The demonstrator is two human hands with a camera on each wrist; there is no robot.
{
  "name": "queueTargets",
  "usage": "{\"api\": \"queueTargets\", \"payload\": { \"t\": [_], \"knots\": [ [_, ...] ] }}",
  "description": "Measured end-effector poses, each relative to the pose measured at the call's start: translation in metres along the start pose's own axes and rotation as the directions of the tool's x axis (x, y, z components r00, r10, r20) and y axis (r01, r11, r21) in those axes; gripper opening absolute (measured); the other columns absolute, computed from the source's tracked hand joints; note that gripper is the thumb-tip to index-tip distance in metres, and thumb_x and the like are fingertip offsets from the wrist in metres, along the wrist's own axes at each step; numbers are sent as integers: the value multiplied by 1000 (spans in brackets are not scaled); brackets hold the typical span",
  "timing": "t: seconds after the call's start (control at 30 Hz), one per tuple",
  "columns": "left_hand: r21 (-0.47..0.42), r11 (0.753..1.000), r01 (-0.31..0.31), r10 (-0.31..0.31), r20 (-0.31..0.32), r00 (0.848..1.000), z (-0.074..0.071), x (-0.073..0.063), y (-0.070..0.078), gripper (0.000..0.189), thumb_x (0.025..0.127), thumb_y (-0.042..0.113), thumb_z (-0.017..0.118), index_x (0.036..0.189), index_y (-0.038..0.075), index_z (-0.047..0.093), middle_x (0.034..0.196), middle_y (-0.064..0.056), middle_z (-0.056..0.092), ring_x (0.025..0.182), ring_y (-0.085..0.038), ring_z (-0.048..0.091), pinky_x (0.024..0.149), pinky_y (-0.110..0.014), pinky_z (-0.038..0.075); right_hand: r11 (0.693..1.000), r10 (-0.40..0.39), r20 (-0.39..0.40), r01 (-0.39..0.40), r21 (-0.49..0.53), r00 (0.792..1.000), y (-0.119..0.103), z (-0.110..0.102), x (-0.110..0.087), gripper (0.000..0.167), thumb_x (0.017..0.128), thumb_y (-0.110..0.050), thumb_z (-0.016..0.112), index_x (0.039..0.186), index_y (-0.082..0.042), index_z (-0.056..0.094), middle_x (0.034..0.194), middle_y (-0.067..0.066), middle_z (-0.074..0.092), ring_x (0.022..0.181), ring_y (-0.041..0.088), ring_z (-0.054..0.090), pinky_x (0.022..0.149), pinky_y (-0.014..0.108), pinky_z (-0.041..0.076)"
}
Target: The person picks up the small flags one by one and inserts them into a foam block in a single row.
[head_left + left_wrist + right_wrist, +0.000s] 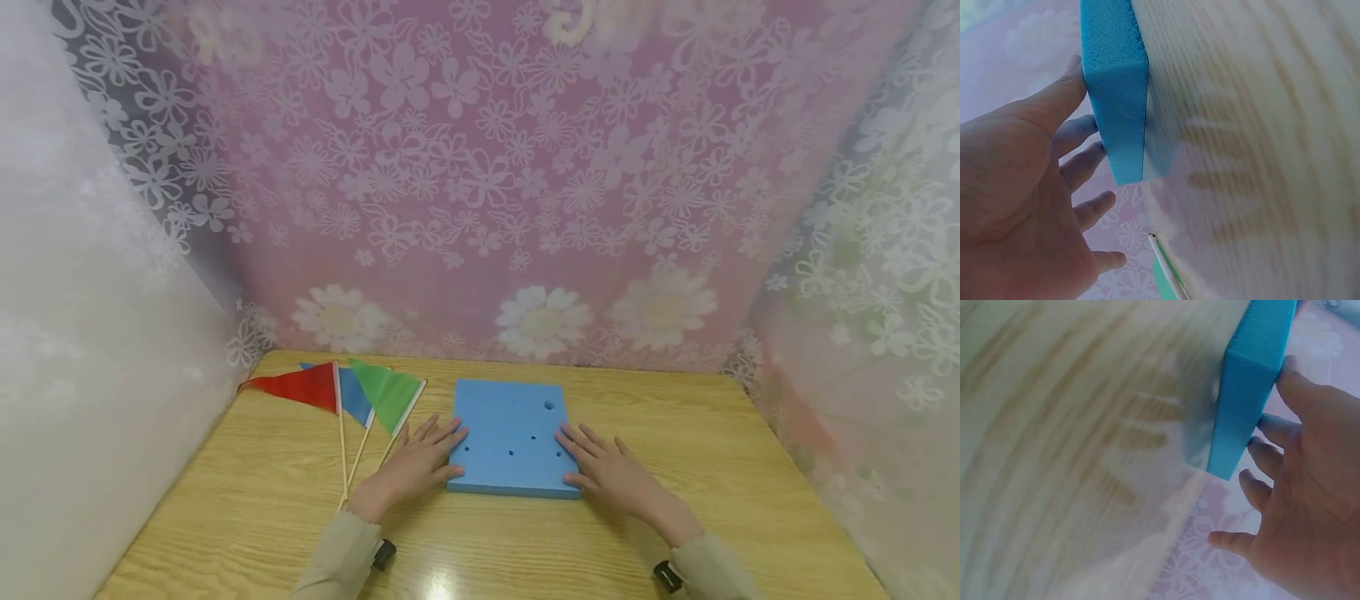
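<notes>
Atop blue foam blk (498, 425), holes (548, 406) vis. head cam only.

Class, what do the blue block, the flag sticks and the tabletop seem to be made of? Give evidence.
Blue block: probably matte foam; one side looks grainy in the left wrist view.
Flag sticks: likely wood or bamboo, thin and pale tan; finish unclear.
Tabletop: wood or wood-look laminate, with grain streaks; glossy, showing reflections.

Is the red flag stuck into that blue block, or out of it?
Out: the red flag lies on the table to the left of the blue block, its stick apart from the block.
</notes>
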State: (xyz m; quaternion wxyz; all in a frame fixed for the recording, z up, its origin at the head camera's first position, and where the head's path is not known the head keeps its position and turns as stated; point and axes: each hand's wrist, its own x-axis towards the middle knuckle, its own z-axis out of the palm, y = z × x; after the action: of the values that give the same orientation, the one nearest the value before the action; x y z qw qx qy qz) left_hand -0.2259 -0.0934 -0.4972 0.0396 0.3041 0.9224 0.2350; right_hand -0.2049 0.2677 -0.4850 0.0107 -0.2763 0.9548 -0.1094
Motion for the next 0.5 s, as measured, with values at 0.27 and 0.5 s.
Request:
{"api": "queueTargets", "payload": {
  "t": [0.27, 0.5],
  "knots": [
    [-34, 999, 3, -3, 10, 1000, -1, -2, -1, 66, 101, 39, 60, 158, 13, 38, 166, -8, 28, 153, -43, 14, 114, -78, 6, 999, 19, 28, -20, 37, 999, 0, 3, -1, 68, 103, -47, 54, 159, -13, 35, 165, 12, 30, 150, 42, 26, 107, 81, 22],
    [-55, 998, 12, -13, -9, 1000, -2, -2, -2, 64, 100, 38, 63, 155, 13, 43, 164, -9, 33, 153, -44, 17, 113, -78, 9, 999, 4, 5, -4, 46, 1000, 0, 6, -3, 68, 103, -48, 53, 159, -13, 36, 164, 12, 32, 148, 43, 28, 105, 81, 25]
  ]
}}
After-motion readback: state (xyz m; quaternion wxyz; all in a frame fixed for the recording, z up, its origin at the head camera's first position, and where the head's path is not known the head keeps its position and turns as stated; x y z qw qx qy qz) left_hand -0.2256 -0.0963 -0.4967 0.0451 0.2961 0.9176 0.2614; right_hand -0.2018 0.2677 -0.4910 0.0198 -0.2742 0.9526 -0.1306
